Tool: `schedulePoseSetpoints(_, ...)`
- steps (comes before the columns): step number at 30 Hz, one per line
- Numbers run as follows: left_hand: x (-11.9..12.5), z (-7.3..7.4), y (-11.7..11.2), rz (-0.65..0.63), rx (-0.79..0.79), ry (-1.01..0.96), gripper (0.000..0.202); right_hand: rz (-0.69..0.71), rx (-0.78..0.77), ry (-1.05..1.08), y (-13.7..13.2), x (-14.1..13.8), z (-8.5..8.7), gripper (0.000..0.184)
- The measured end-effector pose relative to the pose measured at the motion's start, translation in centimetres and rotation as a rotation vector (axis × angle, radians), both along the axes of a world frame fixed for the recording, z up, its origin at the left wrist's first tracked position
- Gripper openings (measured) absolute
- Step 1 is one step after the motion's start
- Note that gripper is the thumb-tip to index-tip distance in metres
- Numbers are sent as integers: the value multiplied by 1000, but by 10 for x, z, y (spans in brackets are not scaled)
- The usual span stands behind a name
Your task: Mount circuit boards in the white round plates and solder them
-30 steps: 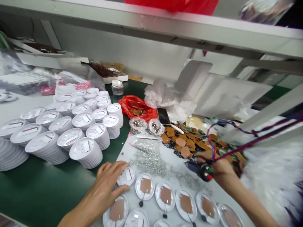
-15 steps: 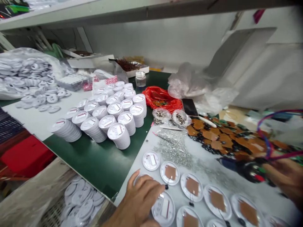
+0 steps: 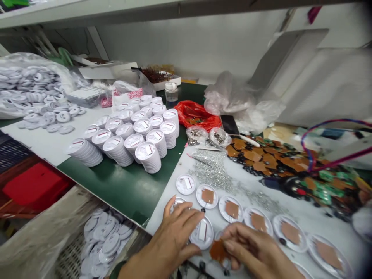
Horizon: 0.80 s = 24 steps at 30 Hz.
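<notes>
My left hand [image 3: 177, 234] is spread over the near part of the white work surface, fingers apart. Its fingertips are beside a white round plastic cover [image 3: 209, 231] with a pale rectangle and a thin dark red strip. My right hand [image 3: 255, 250] pinches an orange-brown circuit board [image 3: 217, 251], just right of that cover. Brown boards sit in a row of similar covers, one of them a round cover [image 3: 231, 209] beyond my right hand. A dark powered screwdriver [image 3: 293, 188] with a red button lies at the right, away from both hands.
Stacks of white covers [image 3: 148, 155] stand on the green mat [image 3: 116, 190]. Tiny screws [image 3: 210, 166] lie scattered beyond the row. Loose boards [image 3: 261, 157] are heaped at right, near a red bag [image 3: 197, 116]. White discs [image 3: 107, 240] fill a crate below left.
My right hand has left the screwdriver at the right and come to the near middle, where it now holds a brown board. My left hand stays over the covers.
</notes>
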<state>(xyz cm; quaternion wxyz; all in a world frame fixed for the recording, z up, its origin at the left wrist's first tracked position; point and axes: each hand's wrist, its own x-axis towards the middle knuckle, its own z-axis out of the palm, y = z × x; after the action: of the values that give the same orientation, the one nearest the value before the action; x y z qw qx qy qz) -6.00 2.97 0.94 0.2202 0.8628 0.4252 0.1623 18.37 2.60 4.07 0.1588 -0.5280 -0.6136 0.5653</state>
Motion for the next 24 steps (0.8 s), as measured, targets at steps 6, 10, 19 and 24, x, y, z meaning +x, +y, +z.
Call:
schedulePoseSetpoints(6,-1,-1,0,8,-4,-49,70,9,221,-158,18,-26,-12,25)
schedulePoseSetpoints(10,-2,-5,0,6,-13,-60,65,2,322,-241,15,-32,-19,22)
schedulePoseSetpoints(19,-3,-6,-2,15,61,-64,56,28,675,-428,15,-37,-33,20)
schedulePoseSetpoints(24,-2,-11,-2,6,98,-68,44,36,698,-459,16,-38,-33,21)
